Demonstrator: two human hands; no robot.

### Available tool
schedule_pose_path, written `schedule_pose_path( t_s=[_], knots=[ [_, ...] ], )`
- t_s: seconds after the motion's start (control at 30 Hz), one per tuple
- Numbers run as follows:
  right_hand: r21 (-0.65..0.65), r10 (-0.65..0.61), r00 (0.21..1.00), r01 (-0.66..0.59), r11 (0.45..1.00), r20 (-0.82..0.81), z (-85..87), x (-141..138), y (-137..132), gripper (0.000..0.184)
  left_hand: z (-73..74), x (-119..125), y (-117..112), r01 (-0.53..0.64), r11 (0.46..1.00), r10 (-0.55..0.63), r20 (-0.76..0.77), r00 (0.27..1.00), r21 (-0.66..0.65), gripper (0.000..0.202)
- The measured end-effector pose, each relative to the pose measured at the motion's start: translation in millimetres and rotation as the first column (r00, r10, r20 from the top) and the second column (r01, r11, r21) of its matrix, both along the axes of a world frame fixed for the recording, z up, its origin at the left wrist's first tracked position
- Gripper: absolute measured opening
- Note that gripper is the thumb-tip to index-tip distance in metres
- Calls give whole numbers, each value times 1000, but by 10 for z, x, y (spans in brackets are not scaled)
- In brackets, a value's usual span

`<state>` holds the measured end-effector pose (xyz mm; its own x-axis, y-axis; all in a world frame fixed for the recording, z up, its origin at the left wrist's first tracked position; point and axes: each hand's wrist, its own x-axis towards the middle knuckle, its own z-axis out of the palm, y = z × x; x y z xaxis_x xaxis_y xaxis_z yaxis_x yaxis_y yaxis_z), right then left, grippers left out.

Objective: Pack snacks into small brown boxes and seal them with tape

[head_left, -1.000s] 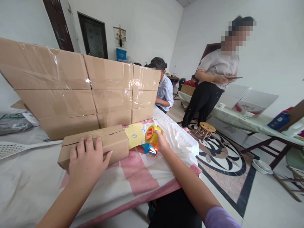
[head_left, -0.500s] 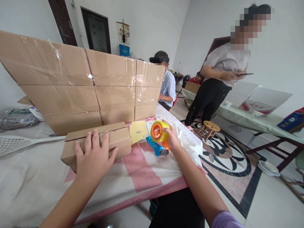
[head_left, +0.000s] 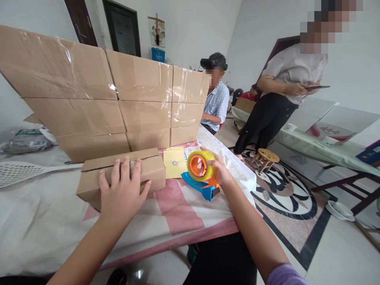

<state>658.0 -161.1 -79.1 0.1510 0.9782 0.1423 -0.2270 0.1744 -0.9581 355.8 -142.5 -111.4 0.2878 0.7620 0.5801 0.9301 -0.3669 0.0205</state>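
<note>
Gripping a tape dispenser, turned to show more blue than a second ago, right fingers hold it apart from the carton, seemingly steadied beneath spread left fingers.

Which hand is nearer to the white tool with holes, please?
Left. The left hand rests on the small box, right of the white tool. The right hand is farther right, past the box, holding the tape dispenser.

No text can be read with certainty. A blue box at the back wall bears small pale lettering, a white-and-red carton bears light characters, and a plastic package a pale label; all are too blurred.
</note>
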Motion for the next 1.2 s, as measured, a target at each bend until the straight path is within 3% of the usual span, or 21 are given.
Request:
schedule_pose_path(
  t_s=[0.1, 0.17, 0.23, 0.3, 0.4, 0.53, 0.67, 0.93, 1.07, 1.2],
  knots=[
    [-26, 7, 1000, -7, 1000, 28, -5, -80, -18, 65, 18, 46, -16, 77, 996, -79, 58, 995, 36, 59],
    [-33, 30, 999, -29, 999, 15, -25, -148, -31, 66, 37, 115, -62, 203, 976, -209, 92, 973, 76, 59],
    [-21, 81, 996, -81, 996, -26, -50, -238, -62, 68, 44, 208, -140, 339, 936, -349, 133, 928, 93, 68],
    [-7, 137, 989, -138, 990, -51, -76, -355, -119, 71, 26, 313, -238, 416, 908, -416, 191, 889, 44, 84],
    [-7, 239, 969, -240, 971, -67, -120, -561, -235, 79, -44, 445, -368, 448, 891, -415, 269, 869, -75, 99],
    [17, 422, 899, -423, 906, -119, -182, -748, -341, 93, -146, 510, -425, 458, 886, -414, 320, 852, -75, 95],
    [39, 499, 859, -498, 866, -114, -209, -754, -354, 104, -200, 497, -401, 485, 869, -422, 367, 829, -96, 93],
    [43, 509, 850, -508, 860, -135, -240, -764, -402, 108, -278, 454, -369, 558, 825, -491, 370, 789, -95, 91],
    [29, 515, 838, -518, 855, -180, -259, -781, -404, 104, -311, 446, -311, 559, 816, -457, 428, 779, -145, 96],
    [4, 447, 865, -458, 889, -226, -249, -793, -377, 95, -296, 462, -263, 572, 806, -438, 498, 748, -152, 96]
  ],
)
